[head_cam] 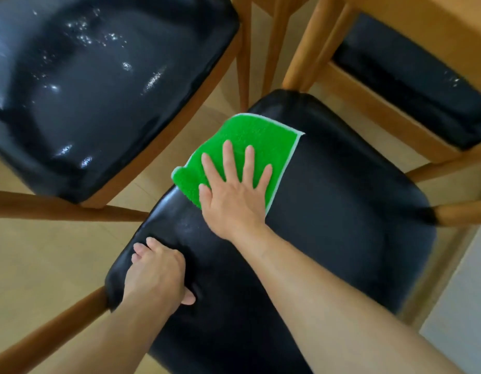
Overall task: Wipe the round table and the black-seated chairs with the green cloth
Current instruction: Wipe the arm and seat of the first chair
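A black chair seat is filling the centre frame; the right hand, fingers spread flat, is pressing the green cloth near its upper-left edge, apparently overhanging, while the left hand is gripping the seat's lower-left corner. The cloth may be slipping off.
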`<move>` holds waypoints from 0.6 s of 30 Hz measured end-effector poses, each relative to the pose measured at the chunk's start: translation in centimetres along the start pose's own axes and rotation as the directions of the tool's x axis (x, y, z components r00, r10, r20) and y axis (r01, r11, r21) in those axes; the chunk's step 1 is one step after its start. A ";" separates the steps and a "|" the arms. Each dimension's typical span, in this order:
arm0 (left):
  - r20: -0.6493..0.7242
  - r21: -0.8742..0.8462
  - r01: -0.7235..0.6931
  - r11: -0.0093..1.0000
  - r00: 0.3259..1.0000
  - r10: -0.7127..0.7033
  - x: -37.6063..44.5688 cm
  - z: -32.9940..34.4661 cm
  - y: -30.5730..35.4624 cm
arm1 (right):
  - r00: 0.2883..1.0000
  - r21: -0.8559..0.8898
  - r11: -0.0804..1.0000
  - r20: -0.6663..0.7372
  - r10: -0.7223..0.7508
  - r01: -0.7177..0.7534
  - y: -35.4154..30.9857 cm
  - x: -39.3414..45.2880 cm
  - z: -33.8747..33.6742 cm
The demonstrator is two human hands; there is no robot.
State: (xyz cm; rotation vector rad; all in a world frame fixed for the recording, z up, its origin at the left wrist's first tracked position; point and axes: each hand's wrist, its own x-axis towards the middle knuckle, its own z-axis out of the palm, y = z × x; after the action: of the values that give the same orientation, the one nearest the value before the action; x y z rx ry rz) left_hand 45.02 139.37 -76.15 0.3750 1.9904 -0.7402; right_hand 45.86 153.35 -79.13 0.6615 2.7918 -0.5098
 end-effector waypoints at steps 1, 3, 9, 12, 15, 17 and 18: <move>-0.008 0.000 -0.004 1.000 1.000 0.004 -0.1 0.0 0.0 | 0.999 0.005 1.000 0.015 -0.031 0.031 -0.1 -1.1 0.4; -0.036 0.020 -0.033 0.999 0.999 0.034 -0.3 0.0 -0.1 | 0.997 0.002 0.997 0.037 -0.072 0.072 0.2 -3.2 0.8; -0.067 -0.033 -0.041 0.999 0.997 0.039 -0.7 0.1 -0.5 | 0.996 -0.076 0.996 0.084 -0.031 0.038 4.8 -8.6 0.3; -0.035 -0.079 -0.029 0.996 0.999 0.027 -0.4 0.0 -0.4 | 0.996 -0.162 0.987 0.088 0.014 0.001 8.8 -5.9 -1.5; 0.031 -0.161 0.019 0.987 0.999 -0.014 0.5 0.1 -0.2 | 0.996 -0.166 0.983 0.028 0.080 -0.074 11.1 -1.5 -3.0; 0.023 -0.141 0.011 0.990 1.000 -0.008 0.9 0.4 -0.2 | 0.993 -0.148 0.982 -0.025 0.118 -0.120 12.0 0.5 -3.7; 0.025 -0.129 0.011 0.992 1.000 -0.008 1.1 0.5 -0.2 | 0.990 -0.136 0.981 -0.053 0.132 -0.139 12.5 1.1 -3.9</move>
State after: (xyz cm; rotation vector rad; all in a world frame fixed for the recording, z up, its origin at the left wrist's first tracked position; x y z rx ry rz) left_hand 44.70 138.83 -77.25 0.2783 2.0065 -0.6151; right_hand 50.23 165.69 -79.38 0.8332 2.7657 -0.2741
